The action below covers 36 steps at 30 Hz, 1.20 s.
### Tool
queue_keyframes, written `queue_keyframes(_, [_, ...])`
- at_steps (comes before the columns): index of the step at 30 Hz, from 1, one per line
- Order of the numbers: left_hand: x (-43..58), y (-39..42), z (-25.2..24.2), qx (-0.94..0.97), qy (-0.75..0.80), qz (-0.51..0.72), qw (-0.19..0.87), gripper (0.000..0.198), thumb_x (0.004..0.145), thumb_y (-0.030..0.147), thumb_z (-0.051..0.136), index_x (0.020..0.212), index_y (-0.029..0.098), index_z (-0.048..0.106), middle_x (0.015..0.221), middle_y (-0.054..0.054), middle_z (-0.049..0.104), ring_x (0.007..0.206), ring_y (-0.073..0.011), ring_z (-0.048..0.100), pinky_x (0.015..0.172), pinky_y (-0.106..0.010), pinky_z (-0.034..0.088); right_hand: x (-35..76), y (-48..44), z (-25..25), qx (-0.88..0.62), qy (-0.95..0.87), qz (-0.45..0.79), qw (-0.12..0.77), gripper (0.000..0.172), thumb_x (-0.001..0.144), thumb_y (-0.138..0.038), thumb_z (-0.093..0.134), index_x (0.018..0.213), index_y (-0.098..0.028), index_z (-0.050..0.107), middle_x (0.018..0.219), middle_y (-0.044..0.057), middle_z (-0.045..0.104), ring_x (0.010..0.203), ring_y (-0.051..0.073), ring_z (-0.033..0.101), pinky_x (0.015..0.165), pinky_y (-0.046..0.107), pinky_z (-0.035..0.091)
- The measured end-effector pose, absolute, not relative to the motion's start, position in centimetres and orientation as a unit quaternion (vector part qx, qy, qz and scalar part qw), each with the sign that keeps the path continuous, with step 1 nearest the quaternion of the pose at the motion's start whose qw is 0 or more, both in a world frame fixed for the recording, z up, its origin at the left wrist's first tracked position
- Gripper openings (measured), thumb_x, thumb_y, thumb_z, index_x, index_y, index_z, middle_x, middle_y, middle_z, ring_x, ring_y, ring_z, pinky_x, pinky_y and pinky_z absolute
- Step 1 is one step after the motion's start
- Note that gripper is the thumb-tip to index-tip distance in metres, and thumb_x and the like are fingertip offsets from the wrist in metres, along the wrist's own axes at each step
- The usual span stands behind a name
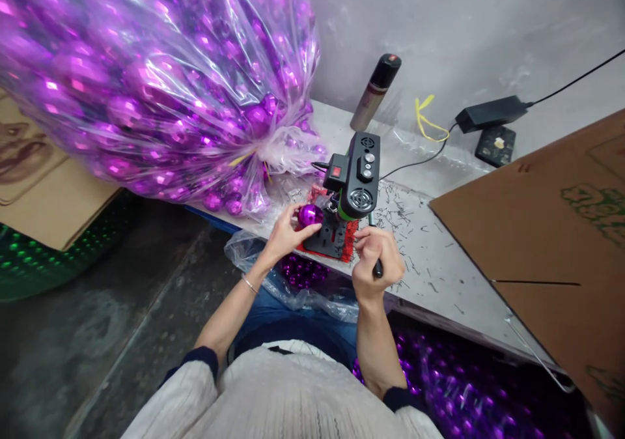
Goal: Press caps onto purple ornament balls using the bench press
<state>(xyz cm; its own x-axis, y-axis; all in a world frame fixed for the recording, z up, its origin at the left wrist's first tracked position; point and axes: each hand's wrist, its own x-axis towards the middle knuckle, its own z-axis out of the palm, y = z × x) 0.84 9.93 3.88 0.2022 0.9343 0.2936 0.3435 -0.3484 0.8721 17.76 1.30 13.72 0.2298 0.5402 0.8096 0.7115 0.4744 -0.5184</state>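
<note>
Between the thumb and fingers of my left hand [287,234] is a shiny purple bauble [309,215], held at the left side of a small black press-like machine [362,175]. The machine has round grilles, a knob and a red switch on top, and its dark base plate [328,238] rests on a red mat [348,243]. My right hand [378,260] is wrapped around the machine's black lever handle [377,269] on the right. The bauble's contact with the machine is partly hidden by the machine's head.
A large clear bag of purple baubles [161,81] leans at the left. Behind the machine stand a spray can [375,92] and a power adapter [493,113]. Small dark pins [415,230] litter the table. Cardboard boxes [551,230] flank the right; purple baubles [305,271] hang below the table edge.
</note>
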Motion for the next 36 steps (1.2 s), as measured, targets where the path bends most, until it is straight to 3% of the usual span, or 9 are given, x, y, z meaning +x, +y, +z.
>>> queue_keyframes(4, [2.6,6.7,2.2,0.639,0.430,0.453,0.449,0.066,0.095,0.062,0.061,0.144,0.019,0.051,0.131,-0.014,0.070,0.113,-0.0236,0.072,0.096,-0.037,0.059,17.7,1.8,14.8,-0.511,-0.603,-0.078,0.608,0.027,0.098,-0.013,0.048,0.073,-0.022,0.056,0.067,-0.001,0.064,0.071,0.015,0.070,0.066,0.030,0.050])
queue_keyframes(9, [3.9,6.6,0.9,0.689,0.488,0.414,0.340,0.064,0.090,0.061,0.069,0.141,0.025,0.059,0.132,-0.013,0.068,0.126,-0.0296,0.062,0.110,-0.047,0.046,17.9,1.7,15.0,-0.512,-0.613,-0.076,0.597,0.026,0.097,-0.013,0.049,0.075,-0.022,0.058,0.070,0.000,0.067,0.072,0.016,0.071,0.066,0.029,0.052])
queue_keyframes(12, [4.3,6.9,0.4,0.721,0.496,0.379,0.302,0.067,0.087,0.062,0.071,0.142,0.025,0.059,0.127,-0.013,0.070,0.124,-0.0296,0.062,0.108,-0.045,0.043,18.0,1.5,14.8,-0.513,-0.620,-0.084,0.588,0.025,0.096,-0.012,0.049,0.076,-0.022,0.059,0.071,0.000,0.068,0.074,0.016,0.071,0.066,0.029,0.053])
queue_keyframes(21, [4.8,8.2,-0.3,0.786,0.420,0.387,0.237,0.068,0.094,0.060,0.062,0.148,0.021,0.050,0.133,-0.015,0.070,0.121,-0.0293,0.066,0.108,-0.045,0.043,18.0,1.3,14.5,-0.514,-0.632,-0.090,0.573,0.024,0.097,-0.011,0.048,0.079,-0.022,0.060,0.075,0.001,0.070,0.073,0.015,0.070,0.066,0.028,0.052])
queue_keyframes(36, [4.7,8.4,-0.4,0.789,0.408,0.383,0.253,0.071,0.091,0.067,0.059,0.143,0.019,0.055,0.127,-0.016,0.070,0.120,-0.0310,0.066,0.109,-0.050,0.047,18.1,1.3,14.2,-0.499,-0.631,-0.087,0.587,0.023,0.097,-0.011,0.048,0.079,-0.022,0.057,0.070,-0.001,0.064,0.073,0.014,0.068,0.065,0.028,0.049])
